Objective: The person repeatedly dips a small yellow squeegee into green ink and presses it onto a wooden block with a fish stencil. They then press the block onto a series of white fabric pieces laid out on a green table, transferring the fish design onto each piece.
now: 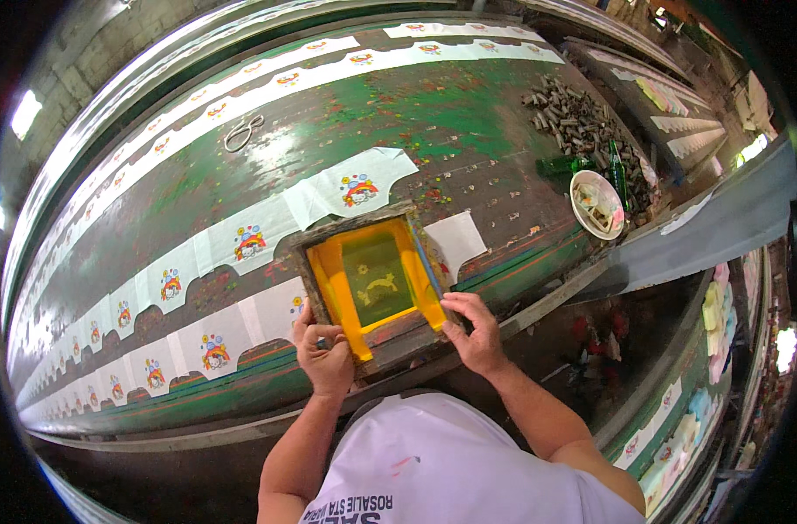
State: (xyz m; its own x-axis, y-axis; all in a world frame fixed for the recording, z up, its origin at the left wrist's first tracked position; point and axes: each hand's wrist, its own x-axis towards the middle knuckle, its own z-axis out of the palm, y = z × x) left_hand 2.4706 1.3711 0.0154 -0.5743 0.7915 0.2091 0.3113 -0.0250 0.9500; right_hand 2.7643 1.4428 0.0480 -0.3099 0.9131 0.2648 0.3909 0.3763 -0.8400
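A wooden silk-screen frame (397, 336) with yellow-orange ink along its inner sides lies over a row of white cloth pieces (193, 306) at the near edge of the long table. Its greenish mesh (379, 278) shows a pale figure and a small flower. My left hand (325, 356) grips the near left corner, fingers curled. On the near right corner my right hand (474, 332) has its thumb and fingers closed. The frame covers part of one printed piece, and a plain white piece (458, 244) sticks out to its right.
Scissors (243, 134) lie on the green, paint-stained table (398, 113). Toward the right are a pile of small dark cylinders (573, 109), green bottles (618, 170) and a white bowl (596, 206) with pale contents. More printed cloth rows (285, 79) line the far side.
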